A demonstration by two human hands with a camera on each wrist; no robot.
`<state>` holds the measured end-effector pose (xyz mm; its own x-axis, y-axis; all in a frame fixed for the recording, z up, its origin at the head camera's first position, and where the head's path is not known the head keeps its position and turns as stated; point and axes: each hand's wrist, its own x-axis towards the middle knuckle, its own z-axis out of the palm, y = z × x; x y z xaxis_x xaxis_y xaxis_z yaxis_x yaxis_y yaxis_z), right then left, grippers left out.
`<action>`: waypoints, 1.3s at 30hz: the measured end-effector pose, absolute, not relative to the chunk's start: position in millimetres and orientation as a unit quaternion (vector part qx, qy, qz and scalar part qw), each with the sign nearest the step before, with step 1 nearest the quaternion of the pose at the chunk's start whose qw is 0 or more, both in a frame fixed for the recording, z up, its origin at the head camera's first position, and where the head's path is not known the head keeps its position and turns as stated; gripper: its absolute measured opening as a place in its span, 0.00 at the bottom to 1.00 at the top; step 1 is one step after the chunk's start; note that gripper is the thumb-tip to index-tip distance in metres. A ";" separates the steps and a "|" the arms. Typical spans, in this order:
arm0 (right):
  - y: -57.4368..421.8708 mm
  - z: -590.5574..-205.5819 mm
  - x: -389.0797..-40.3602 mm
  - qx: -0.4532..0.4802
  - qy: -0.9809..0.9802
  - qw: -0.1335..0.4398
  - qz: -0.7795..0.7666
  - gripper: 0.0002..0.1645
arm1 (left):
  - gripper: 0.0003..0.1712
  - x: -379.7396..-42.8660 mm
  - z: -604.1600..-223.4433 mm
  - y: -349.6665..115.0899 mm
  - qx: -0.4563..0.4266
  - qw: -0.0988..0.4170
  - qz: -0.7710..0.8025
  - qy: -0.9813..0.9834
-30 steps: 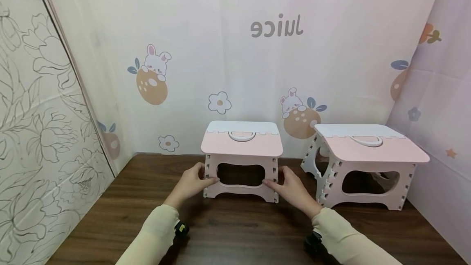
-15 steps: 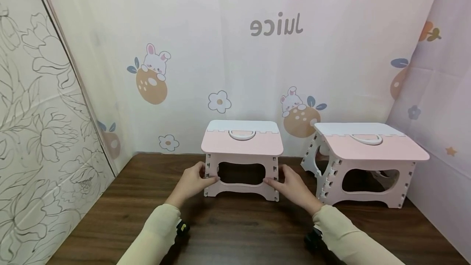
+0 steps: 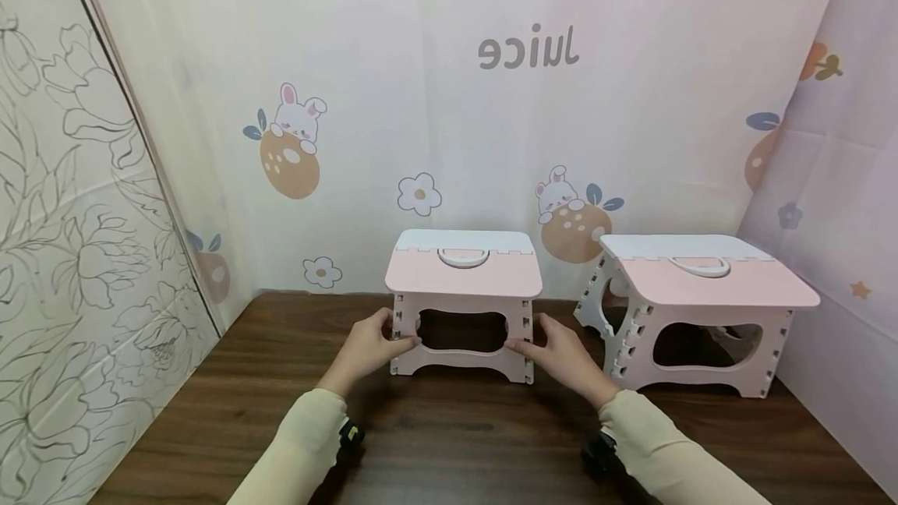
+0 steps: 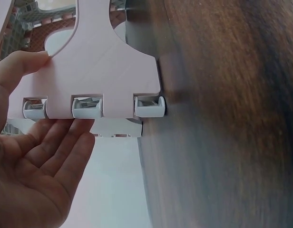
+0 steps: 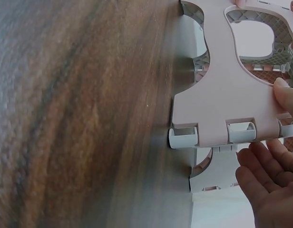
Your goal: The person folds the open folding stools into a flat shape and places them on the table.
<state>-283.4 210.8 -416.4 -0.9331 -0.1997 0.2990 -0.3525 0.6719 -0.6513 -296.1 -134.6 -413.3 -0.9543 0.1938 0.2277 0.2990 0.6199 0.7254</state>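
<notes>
A small pink and white folding stool (image 3: 463, 275) stands unfolded on the table, a white carry handle set in its top. My left hand (image 3: 372, 349) grips its left side, the thumb on the front leg panel at the cutout's edge. On the opposite side my right hand (image 3: 557, 357) holds the stool the same way. The left wrist view shows the left thumb on the pink panel (image 4: 99, 71) and the fingers behind the hinged edge. In the right wrist view the right fingers (image 5: 268, 166) lie behind the panel's edge, the thumb in front.
A larger pink and white folding stool (image 3: 715, 287) stands unfolded to the right, close to my right hand. Behind the dark wooden table (image 3: 449, 443) hangs a printed curtain (image 3: 449, 115). A floral panel (image 3: 91, 240) borders the left, another curtain (image 3: 835, 271) the right.
The small stool and both hands have shifted very slightly to the right in the head view. Both hands keep their hold, and the larger stool stays put.
</notes>
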 end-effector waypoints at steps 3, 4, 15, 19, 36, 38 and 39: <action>211.3 -416.1 -283.5 0.154 -0.910 0.106 0.370 0.40 | 0.21 -296.8 -412.8 -134.8 -0.141 0.065 -0.417 -0.896; 211.3 -416.2 -283.7 0.151 -0.910 0.105 0.371 0.40 | 0.21 -297.2 -413.0 -134.9 -0.140 0.065 -0.418 -0.895; 212.3 -415.6 -282.2 0.143 -0.909 0.093 0.381 0.41 | 0.20 -297.1 -415.5 -134.7 -0.133 0.062 -0.427 -0.892; 212.4 -415.6 -282.6 0.140 -0.910 0.083 0.382 0.44 | 0.20 -295.8 -415.0 -134.8 -0.130 0.061 -0.429 -0.892; 215.2 -413.4 -283.7 0.143 -0.911 0.079 0.380 0.43 | 0.20 -296.1 -414.5 -133.0 -0.134 0.064 -0.430 -0.891; 215.1 -413.5 -284.1 0.142 -0.911 0.079 0.380 0.42 | 0.20 -296.0 -414.7 -132.8 -0.133 0.062 -0.432 -0.890; 215.1 -413.3 -284.2 0.142 -0.911 0.079 0.380 0.41 | 0.20 -296.1 -414.8 -132.7 -0.132 0.062 -0.432 -0.890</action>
<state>-284.2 215.1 -413.3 -0.9469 -0.1989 0.2525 -0.3194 0.6708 -0.6694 -296.1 -132.7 -414.8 -0.9573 0.1813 0.2252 0.2891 0.5911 0.7530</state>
